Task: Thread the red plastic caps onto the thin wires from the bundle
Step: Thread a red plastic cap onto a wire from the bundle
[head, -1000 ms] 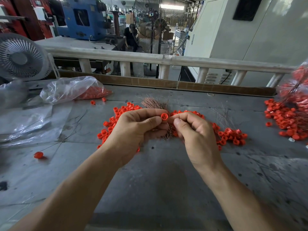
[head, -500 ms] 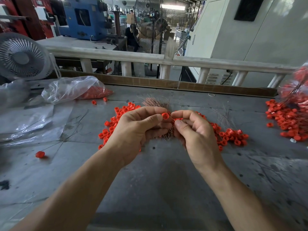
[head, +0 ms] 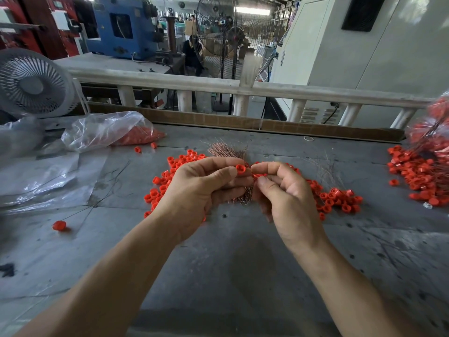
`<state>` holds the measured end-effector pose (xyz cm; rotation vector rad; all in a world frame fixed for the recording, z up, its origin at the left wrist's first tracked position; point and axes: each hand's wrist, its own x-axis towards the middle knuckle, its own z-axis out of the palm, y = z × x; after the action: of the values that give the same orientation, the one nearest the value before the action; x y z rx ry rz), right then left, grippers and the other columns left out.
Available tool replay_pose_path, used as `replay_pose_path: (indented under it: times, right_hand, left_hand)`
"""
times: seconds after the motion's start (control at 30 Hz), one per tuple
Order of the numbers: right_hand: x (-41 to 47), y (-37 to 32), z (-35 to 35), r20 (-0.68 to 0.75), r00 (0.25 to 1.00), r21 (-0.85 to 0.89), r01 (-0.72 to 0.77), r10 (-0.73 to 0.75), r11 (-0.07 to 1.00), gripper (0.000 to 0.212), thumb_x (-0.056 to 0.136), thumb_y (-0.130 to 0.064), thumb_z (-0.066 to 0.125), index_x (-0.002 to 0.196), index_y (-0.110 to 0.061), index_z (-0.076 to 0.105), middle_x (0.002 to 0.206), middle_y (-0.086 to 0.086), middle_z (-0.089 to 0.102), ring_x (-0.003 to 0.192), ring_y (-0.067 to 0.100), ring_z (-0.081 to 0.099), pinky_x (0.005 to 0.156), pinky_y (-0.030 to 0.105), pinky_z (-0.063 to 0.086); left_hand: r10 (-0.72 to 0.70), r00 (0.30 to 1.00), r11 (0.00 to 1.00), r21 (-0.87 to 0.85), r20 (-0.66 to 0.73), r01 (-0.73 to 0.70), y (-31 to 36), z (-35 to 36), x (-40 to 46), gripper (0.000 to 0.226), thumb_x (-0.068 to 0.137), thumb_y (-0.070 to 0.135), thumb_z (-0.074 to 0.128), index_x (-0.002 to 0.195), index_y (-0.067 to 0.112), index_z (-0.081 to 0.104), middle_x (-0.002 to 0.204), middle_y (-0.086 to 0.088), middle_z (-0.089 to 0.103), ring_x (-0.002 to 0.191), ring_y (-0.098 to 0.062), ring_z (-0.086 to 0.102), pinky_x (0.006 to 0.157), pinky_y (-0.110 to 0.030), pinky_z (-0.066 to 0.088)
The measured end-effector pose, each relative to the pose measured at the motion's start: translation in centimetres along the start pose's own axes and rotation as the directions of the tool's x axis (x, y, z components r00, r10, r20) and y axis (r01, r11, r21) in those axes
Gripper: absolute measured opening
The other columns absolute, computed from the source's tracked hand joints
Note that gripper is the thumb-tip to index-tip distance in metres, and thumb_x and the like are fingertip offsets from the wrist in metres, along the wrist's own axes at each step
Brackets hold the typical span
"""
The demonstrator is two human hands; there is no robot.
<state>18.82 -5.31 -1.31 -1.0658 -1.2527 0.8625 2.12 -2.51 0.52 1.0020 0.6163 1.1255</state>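
Note:
My left hand (head: 201,188) pinches a red plastic cap (head: 240,169) between thumb and forefinger, and its lower fingers curl round the bundle of thin copper wires (head: 228,152). My right hand (head: 284,195) is close against it, fingers curled, with its forefinger tip next to the cap. A thin wire and a bit of red show between its fingertips, too small to tell clearly. Loose red caps (head: 170,176) lie in a pile behind both hands on the grey table (head: 230,263).
A clear plastic bag (head: 107,130) with red caps lies at the back left beside a white fan (head: 31,83). More caps and wired caps (head: 422,173) are heaped at the right edge. One single cap (head: 59,225) lies at the left. A railing runs behind the table.
My right hand has opened a little and drawn slightly right from the cap. My left hand keeps the cap and bundle in the same place.

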Motion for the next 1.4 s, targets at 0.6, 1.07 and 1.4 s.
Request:
replay_pose_path:
  times: [0.6, 1.07, 1.4]
  right_hand:
    - [0.5, 0.7, -0.9, 0.068, 0.998, -0.325, 0.005, 0.018, 0.946, 0.012, 0.093, -0.022, 0.065, 0.099, -0.029, 0.072, 0.086, -0.009, 0.077, 0.083, 0.006, 0.072, 0.066, 0.027, 0.054]
    - [2.6, 1.2, -6.4, -0.203, 0.978, -0.781, -0.194, 0.053, 0.594, 0.016, 0.078, -0.03, 0.084, 0.068, -0.032, 0.072, 0.06, -0.02, 0.067, 0.062, 0.007, 0.065, 0.058, 0.029, 0.048]
    - [2.3, 1.1, -5.2, -0.184, 0.978, -0.892, -0.21, 0.102, 0.401, 0.017, 0.085, -0.035, 0.081, 0.078, -0.028, 0.069, 0.071, -0.015, 0.064, 0.071, 0.009, 0.061, 0.06, 0.028, 0.041]
  left_hand:
    - [-0.045, 0.999, 0.999, -0.02, -0.019, 0.045, -0.4, 0.1, 0.2, 0.03, 0.08, 0.008, 0.069, 0.108, -0.003, 0.068, 0.107, -0.03, 0.073, 0.096, -0.033, 0.076, 0.082, -0.032, 0.063]
    - [-0.052, 0.994, 0.999, -0.004, -0.096, 0.052, -0.5, 0.2, 0.3, 0.018, 0.085, 0.0, 0.067, 0.103, -0.003, 0.069, 0.104, -0.03, 0.073, 0.095, -0.031, 0.076, 0.078, -0.03, 0.064]
    - [-0.051, 0.996, 0.999, 0.001, -0.074, 0.051, -0.6, 0.2, 0.2, 0.027, 0.076, 0.009, 0.072, 0.101, -0.001, 0.069, 0.102, -0.027, 0.074, 0.098, -0.033, 0.076, 0.074, -0.028, 0.063]
